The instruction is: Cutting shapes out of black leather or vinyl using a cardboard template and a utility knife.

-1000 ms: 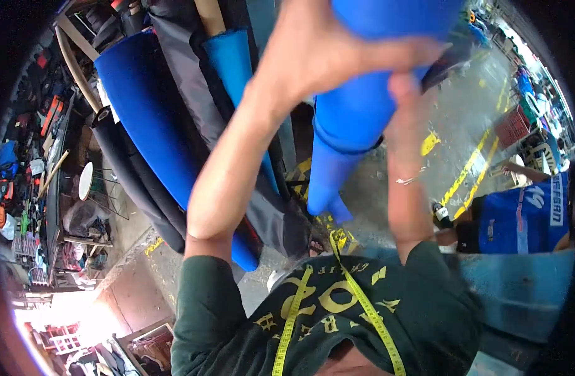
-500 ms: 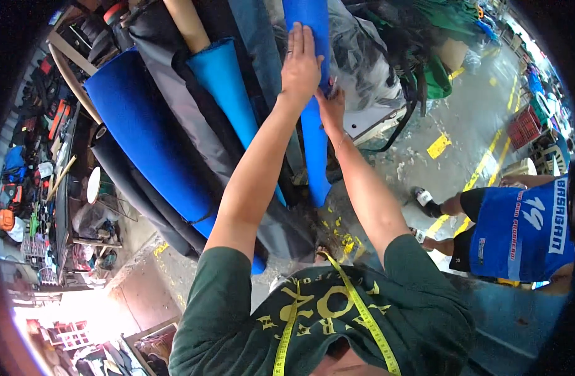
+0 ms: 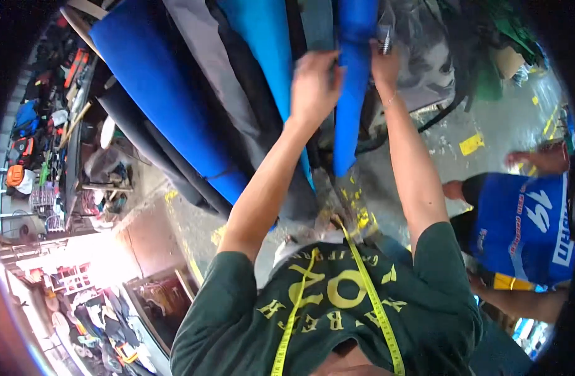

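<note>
A narrow roll of bright blue fabric point(image 3: 352, 119) stands upright in front of me, between my hands. My left hand point(image 3: 314, 88) is at its left side, fingers bent and smeared by motion; I cannot tell whether it touches the roll. My right hand point(image 3: 385, 70) is at the roll's right edge, its fingers curled. A small silvery, ribbed thing point(image 3: 385, 41) shows at those fingertips, too unclear to name. A yellow measuring tape point(image 3: 376, 307) hangs round my neck over the dark green shirt.
Wide fabric rolls lean at the left: dark blue point(image 3: 156, 94), grey point(image 3: 203, 44) and light blue point(image 3: 257, 37). A plastic-wrapped bundle point(image 3: 425, 69) stands at the right. Close on my right is a person in a blue jersey point(image 3: 519, 225). Cluttered shelves point(image 3: 43, 144) line the far left.
My hands, together on the blue roll before, have parted to its two sides. The left has come lower and nearer. The view has shifted, and the person at the right has moved their arms.
</note>
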The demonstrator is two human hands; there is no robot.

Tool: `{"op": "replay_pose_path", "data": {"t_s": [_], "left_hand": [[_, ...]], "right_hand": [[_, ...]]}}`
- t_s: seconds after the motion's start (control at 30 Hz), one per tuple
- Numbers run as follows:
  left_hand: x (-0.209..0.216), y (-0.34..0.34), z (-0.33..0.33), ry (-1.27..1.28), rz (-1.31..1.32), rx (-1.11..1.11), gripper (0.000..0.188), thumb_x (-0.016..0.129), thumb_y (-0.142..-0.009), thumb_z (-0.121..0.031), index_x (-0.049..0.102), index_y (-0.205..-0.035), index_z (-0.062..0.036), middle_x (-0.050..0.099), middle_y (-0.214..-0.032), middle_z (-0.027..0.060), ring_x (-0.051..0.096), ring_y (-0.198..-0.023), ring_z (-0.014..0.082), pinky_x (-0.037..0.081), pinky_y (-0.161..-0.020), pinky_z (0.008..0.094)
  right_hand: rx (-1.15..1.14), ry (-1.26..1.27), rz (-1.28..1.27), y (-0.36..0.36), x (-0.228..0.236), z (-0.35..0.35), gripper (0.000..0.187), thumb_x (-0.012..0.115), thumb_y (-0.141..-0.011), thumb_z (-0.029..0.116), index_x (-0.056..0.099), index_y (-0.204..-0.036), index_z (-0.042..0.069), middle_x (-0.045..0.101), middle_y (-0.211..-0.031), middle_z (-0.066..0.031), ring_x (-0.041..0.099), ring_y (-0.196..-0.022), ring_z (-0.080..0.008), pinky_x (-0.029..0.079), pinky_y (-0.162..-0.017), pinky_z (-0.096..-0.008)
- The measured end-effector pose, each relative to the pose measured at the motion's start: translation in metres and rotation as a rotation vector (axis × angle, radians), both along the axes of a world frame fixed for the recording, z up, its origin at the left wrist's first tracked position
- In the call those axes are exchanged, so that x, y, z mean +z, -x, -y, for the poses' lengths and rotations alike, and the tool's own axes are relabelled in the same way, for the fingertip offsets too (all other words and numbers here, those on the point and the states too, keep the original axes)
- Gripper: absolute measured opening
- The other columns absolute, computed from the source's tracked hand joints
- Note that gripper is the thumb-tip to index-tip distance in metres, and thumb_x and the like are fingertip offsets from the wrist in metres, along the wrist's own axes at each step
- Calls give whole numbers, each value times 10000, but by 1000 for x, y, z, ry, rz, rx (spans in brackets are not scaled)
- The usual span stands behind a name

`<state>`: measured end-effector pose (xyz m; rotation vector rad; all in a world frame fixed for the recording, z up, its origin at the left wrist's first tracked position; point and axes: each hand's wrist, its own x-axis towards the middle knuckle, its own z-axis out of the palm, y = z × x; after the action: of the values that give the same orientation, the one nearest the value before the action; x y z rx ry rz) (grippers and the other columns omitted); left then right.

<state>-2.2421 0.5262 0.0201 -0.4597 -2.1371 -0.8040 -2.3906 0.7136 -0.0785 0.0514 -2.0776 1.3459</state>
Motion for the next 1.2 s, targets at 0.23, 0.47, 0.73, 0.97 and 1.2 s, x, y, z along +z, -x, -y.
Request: {"op": "replay_pose_path", "data": {"t_s": [0.23, 0.47, 0.73, 0.97, 1.2], "left_hand": [[-107, -142, 124, -178, 193, 659, 657, 865, -800, -339, 494, -1199, 28, 528, -1079, 205, 522, -1027, 381, 431, -927, 460], [-133, -141, 144, -271, 362, 613, 489, 751, -811, -174, 478, -1160, 34, 549, -1048, 239, 571, -975, 446, 481, -861, 512], [-124, -163, 212, -285, 392, 687, 181, 546, -879, -58, 584, -1020, 48, 651, -849, 331, 643, -852, 528, 507, -741, 569], [-105, -195, 245, -89, 652, 520, 325, 670, -869, -236, 543, -1078, -22, 700, -886, 261, 683, -847, 478, 542, -743, 555], [-115, -271, 254, 112, 569, 322, 582, 644, -778, -73, 482, -1337, -84, 577, -1233, 235, 619, -1088, 485, 547, -889, 547]], "right_hand": [[733, 432, 499, -190, -28, 107, 273, 656, -1004, 295, 719, -1102, 48, 760, -1037, -89, 720, -944, -177, 550, -896, -328], [880, 354, 715, -235, -66, 206, 499, 626, -917, 145, 570, -1411, 114, 691, -1119, -80, 632, -687, -174, 524, -696, -355], [1003, 667, 962, -330, -137, 239, 468, 606, -882, 88, 603, -1350, 74, 672, -1124, -41, 576, -626, -110, 492, -569, -273], [835, 605, 1061, -460, -220, 215, 294, 671, -947, 191, 712, -1213, 73, 703, -957, -5, 587, -654, -85, 514, -591, -262], [515, 357, 836, -573, -273, 152, 301, 606, -972, 201, 685, -1231, 69, 732, -960, -34, 609, -640, -90, 487, -592, -242]]}}
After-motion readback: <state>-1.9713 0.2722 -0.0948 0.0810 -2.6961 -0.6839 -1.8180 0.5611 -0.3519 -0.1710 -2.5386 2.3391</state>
